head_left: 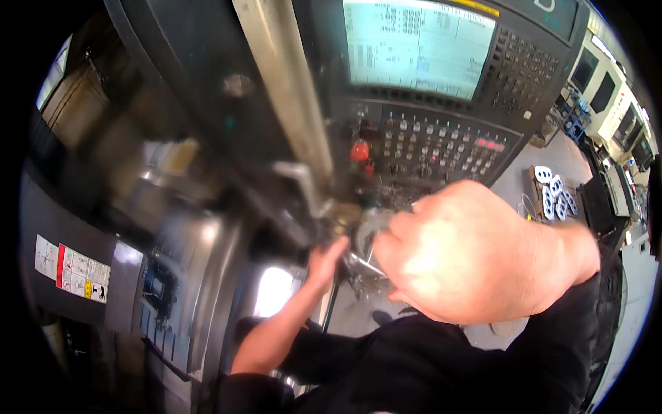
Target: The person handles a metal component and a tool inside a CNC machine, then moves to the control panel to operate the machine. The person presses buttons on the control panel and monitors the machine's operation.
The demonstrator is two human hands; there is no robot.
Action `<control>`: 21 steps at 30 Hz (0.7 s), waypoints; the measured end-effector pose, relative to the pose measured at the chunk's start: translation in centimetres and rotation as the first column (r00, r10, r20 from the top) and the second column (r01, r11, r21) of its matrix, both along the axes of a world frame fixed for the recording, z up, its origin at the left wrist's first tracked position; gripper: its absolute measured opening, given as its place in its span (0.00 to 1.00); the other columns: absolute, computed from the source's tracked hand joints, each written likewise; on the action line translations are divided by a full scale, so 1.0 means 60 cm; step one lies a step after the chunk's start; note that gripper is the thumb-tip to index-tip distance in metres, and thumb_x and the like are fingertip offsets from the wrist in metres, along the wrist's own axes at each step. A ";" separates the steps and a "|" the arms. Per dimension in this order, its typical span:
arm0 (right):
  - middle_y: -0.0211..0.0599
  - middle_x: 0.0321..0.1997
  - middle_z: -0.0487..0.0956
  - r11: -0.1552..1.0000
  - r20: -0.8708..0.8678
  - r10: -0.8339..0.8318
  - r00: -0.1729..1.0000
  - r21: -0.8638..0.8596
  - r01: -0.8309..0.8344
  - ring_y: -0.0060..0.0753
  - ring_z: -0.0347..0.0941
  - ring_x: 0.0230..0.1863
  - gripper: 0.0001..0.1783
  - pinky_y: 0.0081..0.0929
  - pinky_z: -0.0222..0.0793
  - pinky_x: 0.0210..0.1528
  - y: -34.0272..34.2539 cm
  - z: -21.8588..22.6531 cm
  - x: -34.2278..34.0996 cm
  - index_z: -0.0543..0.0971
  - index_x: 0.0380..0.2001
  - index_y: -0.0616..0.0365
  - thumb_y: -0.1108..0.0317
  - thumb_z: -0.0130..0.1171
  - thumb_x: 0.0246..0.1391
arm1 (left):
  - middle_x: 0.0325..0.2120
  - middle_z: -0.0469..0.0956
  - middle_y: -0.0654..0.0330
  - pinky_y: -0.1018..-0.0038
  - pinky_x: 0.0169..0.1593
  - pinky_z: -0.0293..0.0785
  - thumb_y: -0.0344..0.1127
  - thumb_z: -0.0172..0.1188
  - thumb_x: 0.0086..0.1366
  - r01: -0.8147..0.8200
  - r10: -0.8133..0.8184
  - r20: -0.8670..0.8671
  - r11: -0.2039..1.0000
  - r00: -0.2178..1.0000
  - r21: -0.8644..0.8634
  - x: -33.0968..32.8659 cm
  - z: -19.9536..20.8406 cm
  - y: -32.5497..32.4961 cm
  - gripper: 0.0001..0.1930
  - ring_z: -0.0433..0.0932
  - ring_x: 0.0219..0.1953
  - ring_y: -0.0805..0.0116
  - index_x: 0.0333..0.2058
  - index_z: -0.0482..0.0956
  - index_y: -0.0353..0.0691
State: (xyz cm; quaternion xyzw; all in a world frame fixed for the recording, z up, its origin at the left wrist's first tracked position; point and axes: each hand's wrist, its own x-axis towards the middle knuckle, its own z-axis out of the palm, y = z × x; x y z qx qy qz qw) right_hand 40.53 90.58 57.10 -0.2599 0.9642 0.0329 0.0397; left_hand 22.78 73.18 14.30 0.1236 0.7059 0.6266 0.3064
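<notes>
My right hand (469, 259) is large and close in the middle, closed in a fist. Its fingers grip a thin metal rod (369, 265) that sticks out toward my left hand (325, 265). The left hand is lower and farther away, its thumb up against a blurred brass-and-grey metal piece (343, 215). Its other fingers are mostly hidden, and what they close round is unclear. A round grey part (372, 231) shows between the two hands, partly covered by the right one. Just above the left hand, a bent metal handle (303, 183) stands out, smeared by motion.
Ahead is a machine control panel (441, 148) with a lit screen (417, 52) and a red knob (360, 151). To the left are a dark machine door frame (200, 90) and a metal housing (207, 276). Several metal parts (552, 196) lie at the right.
</notes>
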 end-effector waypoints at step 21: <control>0.34 0.28 0.78 0.975 0.013 0.221 0.975 0.037 -0.221 0.36 0.77 0.30 0.10 0.34 0.73 0.29 -0.026 0.012 0.011 0.80 0.30 0.57 0.62 0.63 0.48 | 0.56 0.76 0.45 0.64 0.66 0.65 0.53 0.75 0.57 -0.209 0.201 0.269 0.978 0.942 0.002 -0.006 0.046 0.016 0.42 0.74 0.60 0.55 0.59 0.71 0.24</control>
